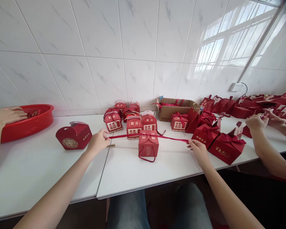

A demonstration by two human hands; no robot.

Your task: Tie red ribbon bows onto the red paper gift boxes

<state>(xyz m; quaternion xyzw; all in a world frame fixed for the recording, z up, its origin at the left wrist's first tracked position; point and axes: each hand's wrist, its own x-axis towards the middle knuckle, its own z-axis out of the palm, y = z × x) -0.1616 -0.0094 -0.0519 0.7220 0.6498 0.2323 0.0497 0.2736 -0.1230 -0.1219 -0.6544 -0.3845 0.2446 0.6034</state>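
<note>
A dark red ribbon (124,136) is stretched sideways across the top of a small red gift box (148,146). My left hand (98,141) pinches its left end, and my right hand (198,149) pinches the right end. The box stands upright near the front of the white table, with a red cord handle (147,160) hanging down its near side. Right behind it are more red gift boxes (133,124) with gold-and-white lettering. Close to my right hand sit red boxes tied with bows (227,147).
At left, a person's hand (10,114) reaches into a red plastic basin (35,125); a red box (73,136) stands nearby. A cardboard box (165,113) holds ribbons at the back. At right, a co-worker's hands (258,122) work beside many red boxes (244,109).
</note>
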